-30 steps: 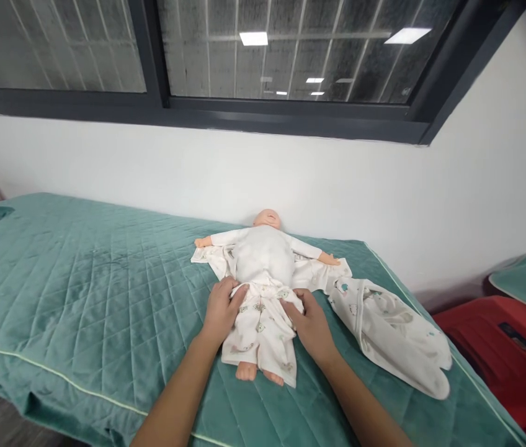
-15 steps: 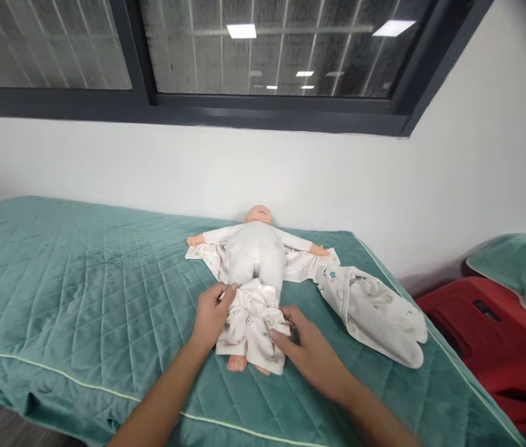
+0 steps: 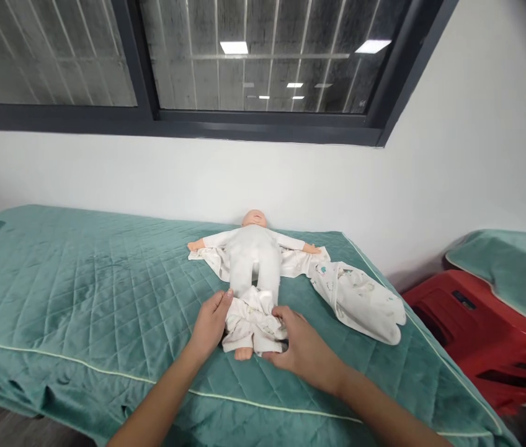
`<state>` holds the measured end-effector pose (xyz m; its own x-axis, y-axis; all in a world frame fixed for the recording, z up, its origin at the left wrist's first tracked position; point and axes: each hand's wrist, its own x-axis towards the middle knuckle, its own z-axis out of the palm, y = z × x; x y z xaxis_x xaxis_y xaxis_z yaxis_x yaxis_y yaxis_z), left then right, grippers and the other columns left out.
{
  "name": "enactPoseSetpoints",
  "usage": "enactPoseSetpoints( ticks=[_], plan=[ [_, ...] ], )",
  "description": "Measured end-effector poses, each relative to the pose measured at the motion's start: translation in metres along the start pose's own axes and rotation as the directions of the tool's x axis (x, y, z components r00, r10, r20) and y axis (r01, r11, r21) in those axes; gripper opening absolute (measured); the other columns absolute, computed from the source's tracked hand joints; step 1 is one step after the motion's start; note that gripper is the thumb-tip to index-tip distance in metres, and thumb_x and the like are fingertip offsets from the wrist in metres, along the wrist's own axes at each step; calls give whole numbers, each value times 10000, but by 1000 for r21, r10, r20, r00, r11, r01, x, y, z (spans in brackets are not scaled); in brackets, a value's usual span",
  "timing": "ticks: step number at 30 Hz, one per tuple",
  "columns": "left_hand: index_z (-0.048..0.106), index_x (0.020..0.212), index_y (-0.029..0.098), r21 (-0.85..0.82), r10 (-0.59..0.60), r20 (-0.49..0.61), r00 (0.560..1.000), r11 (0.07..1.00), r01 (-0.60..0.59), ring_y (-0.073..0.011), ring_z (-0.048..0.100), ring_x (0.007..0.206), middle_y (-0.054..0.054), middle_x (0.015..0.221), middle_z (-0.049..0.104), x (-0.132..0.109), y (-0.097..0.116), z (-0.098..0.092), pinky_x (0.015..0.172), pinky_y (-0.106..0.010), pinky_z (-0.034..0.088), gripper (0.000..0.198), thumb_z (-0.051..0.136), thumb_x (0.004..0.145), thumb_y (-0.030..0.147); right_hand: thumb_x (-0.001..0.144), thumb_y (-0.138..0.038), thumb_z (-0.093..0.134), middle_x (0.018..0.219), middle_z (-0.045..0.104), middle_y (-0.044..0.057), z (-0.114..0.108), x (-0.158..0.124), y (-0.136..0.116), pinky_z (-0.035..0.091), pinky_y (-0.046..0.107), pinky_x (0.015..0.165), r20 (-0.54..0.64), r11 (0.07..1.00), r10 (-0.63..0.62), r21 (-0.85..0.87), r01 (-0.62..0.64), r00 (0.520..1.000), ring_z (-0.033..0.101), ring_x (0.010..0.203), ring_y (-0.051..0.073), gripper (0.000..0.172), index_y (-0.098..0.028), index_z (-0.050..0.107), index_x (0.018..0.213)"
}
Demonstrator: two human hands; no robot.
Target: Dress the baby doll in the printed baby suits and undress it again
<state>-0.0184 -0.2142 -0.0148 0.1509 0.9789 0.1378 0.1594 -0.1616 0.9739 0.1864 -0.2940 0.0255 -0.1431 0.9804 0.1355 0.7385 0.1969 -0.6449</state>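
The bed [image 3: 105,279] is bearing a doll [image 3: 254,245]. My left hand [image 3: 209,320] and right hand [image 3: 307,351] are gripping its pants [image 3: 251,320], hips already clear, shins covered.

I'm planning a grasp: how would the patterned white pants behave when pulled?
The pants are probably floppy, since they bunch in soft folds. They may catch slightly on the doll, whose foot pokes out at the hem.

White pants [image 3: 250,315] with small prints, green diamond-quilted cover [image 3: 105,298]
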Motion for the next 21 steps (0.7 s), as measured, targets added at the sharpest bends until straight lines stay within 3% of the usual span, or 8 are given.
enactPoseSetpoints(
  ticks=[4,7,10,14,21],
  plan=[
    [365,615,196,4,-7,74,997,1000,6,-112,341,613,44,605,351,-7,14,-4,575,-242,298,524,481,853,648,699,-254,701,846,661,-10,-17,-6,-10,428,281,660,86,997,48,64,-53,995,587,725,185,367,-232,565,1039],
    [418,619,187,-26,-62,188,980,997,68,-107,346,583,42,593,391,-14,29,-10,548,-243,286,519,499,845,647,700,-196,648,798,654,-28,-33,-6,-21,420,250,615,137,980,75,172,-98,988,575,698,163,258,-224,598,951],
    [535,669,170,-62,-153,308,939,982,181,-124,427,572,16,607,506,-18,46,-16,545,-253,327,517,533,817,665,668,-221,699,845,681,-6,-50,-1,-32,477,264,657,255,919,65,362,-158,965,617,788,194,224,-207,645,885],
    [649,757,148,-127,-198,398,896,955,268,-189,584,661,-52,691,653,-13,71,-25,587,-283,427,531,593,771,676,652,-293,756,866,711,29,-71,11,-40,534,376,804,381,758,6,602,-253,925,667,890,252,267,-188,693,889],
    [721,953,159,-282,-149,432,889,915,290,-225,676,830,-99,907,738,2,109,-44,750,-337,532,427,666,799,553,590,-371,841,956,730,76,-103,31,-56,512,399,922,551,637,-134,685,-355,823,680,971,242,463,-162,698,977]
  ],
)
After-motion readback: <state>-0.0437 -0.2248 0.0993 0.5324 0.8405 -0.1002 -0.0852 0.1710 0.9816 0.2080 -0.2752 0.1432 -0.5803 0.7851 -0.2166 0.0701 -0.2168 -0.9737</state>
